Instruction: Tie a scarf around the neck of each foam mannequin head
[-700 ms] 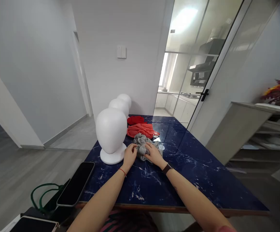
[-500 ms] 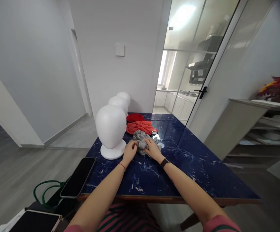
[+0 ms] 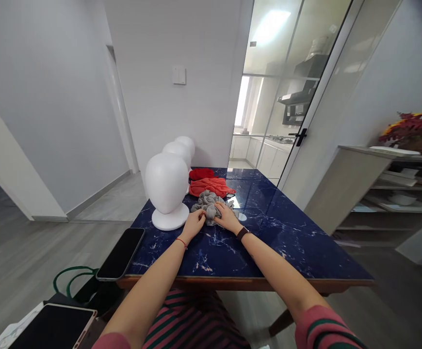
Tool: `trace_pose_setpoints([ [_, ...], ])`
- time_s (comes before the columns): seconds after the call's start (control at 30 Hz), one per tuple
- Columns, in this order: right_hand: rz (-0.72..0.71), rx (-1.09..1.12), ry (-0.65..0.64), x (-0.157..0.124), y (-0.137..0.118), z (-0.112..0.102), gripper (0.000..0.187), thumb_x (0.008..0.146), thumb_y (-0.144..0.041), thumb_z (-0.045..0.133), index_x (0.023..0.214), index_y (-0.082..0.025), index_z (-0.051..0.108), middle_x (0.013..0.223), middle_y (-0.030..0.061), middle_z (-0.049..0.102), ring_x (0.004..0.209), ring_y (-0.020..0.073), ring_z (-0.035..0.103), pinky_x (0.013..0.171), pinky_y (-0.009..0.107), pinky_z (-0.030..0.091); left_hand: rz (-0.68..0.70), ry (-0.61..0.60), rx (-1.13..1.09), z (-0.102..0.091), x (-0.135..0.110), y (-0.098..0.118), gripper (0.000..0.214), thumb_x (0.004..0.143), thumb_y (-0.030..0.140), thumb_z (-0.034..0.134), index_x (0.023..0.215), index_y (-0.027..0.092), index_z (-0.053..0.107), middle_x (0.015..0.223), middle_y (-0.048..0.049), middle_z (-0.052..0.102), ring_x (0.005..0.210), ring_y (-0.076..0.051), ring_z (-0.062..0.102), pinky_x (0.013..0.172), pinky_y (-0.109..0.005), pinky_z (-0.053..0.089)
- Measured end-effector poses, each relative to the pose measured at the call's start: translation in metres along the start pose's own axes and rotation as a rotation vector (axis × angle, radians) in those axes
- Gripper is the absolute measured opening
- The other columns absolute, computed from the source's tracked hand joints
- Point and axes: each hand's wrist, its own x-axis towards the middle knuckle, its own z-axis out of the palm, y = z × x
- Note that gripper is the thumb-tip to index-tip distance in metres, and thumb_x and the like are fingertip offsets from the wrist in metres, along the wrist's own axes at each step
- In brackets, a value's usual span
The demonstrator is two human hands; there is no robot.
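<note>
A crumpled grey cloth lies bunched on the dark blue marbled table. My left hand, a red string on its wrist, pinches the near left edge of this cloth. My right hand, with a dark band on the wrist, grips the cloth from the right, its fingers curled into the folds. Just beyond lie an orange-red cloth and a deeper red cloth. To the left of my hands stands a white mannequin head on a round base.
Two more white heads stand behind the first, the middle one and the far one. A phone overhangs the table's left front corner. A tablet-like device lies lower left. A glass door and shelves are at the right.
The view has tilted and shifted slightly, so the table sits a little higher in the picture. Both hands stay on the grey cloth, with their fingers only slightly moved.
</note>
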Motion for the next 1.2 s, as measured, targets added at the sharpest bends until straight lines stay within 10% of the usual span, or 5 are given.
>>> trace_pose_setpoints([
  [1.2,0.086,-0.043,-0.003,0.0073,-0.0010,0.0030,0.043,0.076,-0.017,0.057,0.119,-0.012,0.054,0.126,0.0132,0.052,0.117,0.0238,0.047,0.101,0.038,0.036,0.061,0.007,-0.003,0.0003,0.0007,-0.0020,0.024,0.082,0.020,0.040,0.083,0.016,0.063,0.063,0.0017,0.057,0.055,-0.011,0.046,0.057,-0.023,0.034],
])
